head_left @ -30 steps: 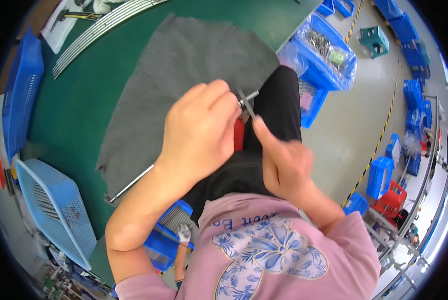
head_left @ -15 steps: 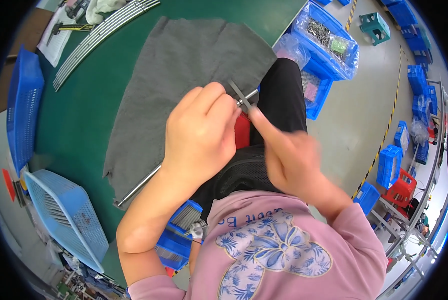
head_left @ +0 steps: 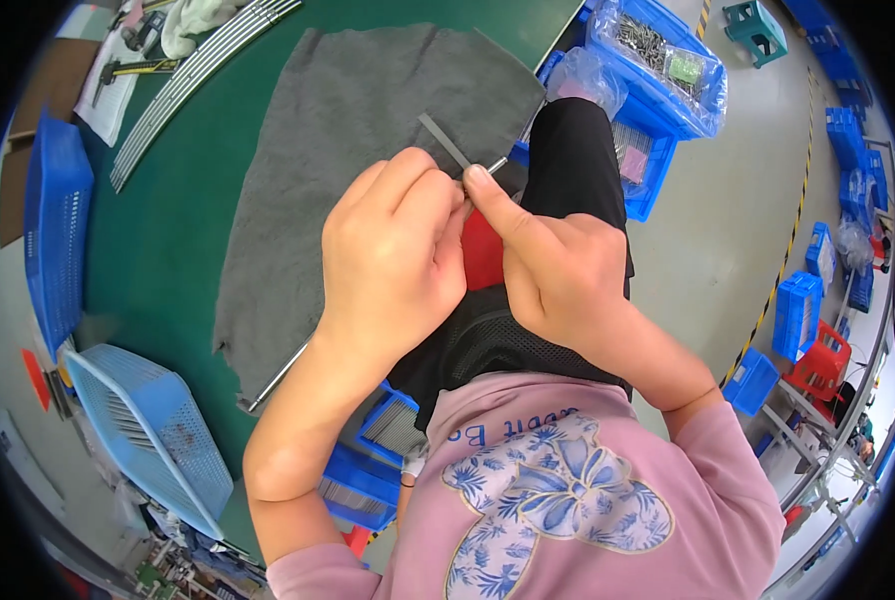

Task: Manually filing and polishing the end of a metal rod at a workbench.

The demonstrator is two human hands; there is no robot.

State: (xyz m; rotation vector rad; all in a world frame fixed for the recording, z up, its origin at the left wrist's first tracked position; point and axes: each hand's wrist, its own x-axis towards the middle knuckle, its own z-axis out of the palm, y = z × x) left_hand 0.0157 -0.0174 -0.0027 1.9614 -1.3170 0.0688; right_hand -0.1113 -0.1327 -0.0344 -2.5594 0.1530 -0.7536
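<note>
My left hand (head_left: pixel 396 255) is closed round a long, thin shiny metal rod (head_left: pixel 281 375), which runs slantwise beneath my left forearm. The rod's far end pokes out beyond my fingers, near my right fingertip. In my closed right hand (head_left: pixel 571 262) is a narrow flat grey file (head_left: pixel 444 139), with the index finger stretched along it. It crosses the rod near that far end; whether they touch is hard to see. My fingers hide the file's near end. Under the rod lies a dark grey cloth (head_left: pixel 318 170) spread on the green table (head_left: pixel 158 240).
Several shiny rods (head_left: pixel 203 88) lie side by side at the far left, near a caliper (head_left: pixel 143 67). Blue baskets (head_left: pixel 158 430) line the left side. Blue bins (head_left: pixel 658 165) with metal parts stand right of my leg. Behind my left arm are more bins of rods (head_left: pixel 393 425).
The file has moved away and to the left across the rod, and my right hand has followed it. My left hand keeps its grip. The whole view has shifted slightly.
</note>
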